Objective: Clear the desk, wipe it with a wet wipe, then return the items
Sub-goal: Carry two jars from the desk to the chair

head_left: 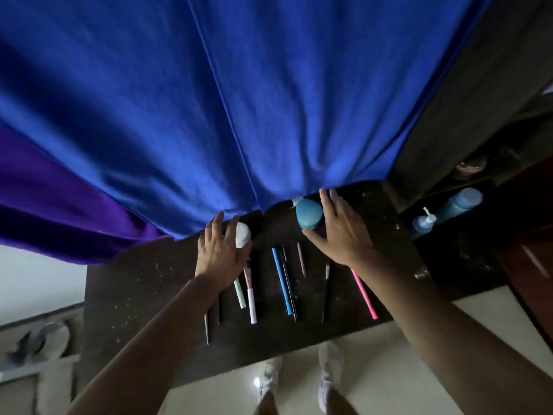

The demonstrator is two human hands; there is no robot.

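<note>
Gripping both far bottles: left hand (220,250) curling round white bottle (243,235), right hand (341,235) wrapping teal bottle (309,214), probably clearing desk (149,280) for wiping; pens (282,280) lying near.

At the centre of the frame, a white-capped bottle (243,235) is gripped by the left hand (220,253) and a teal bottle (309,214) by the right hand (341,235), both at the far edge of a dark desk (149,295). A blue pen (282,281) and a pink pen (363,295) are laid among others below the hands. The upper frame is filled by a blue curtain (239,100).
</note>
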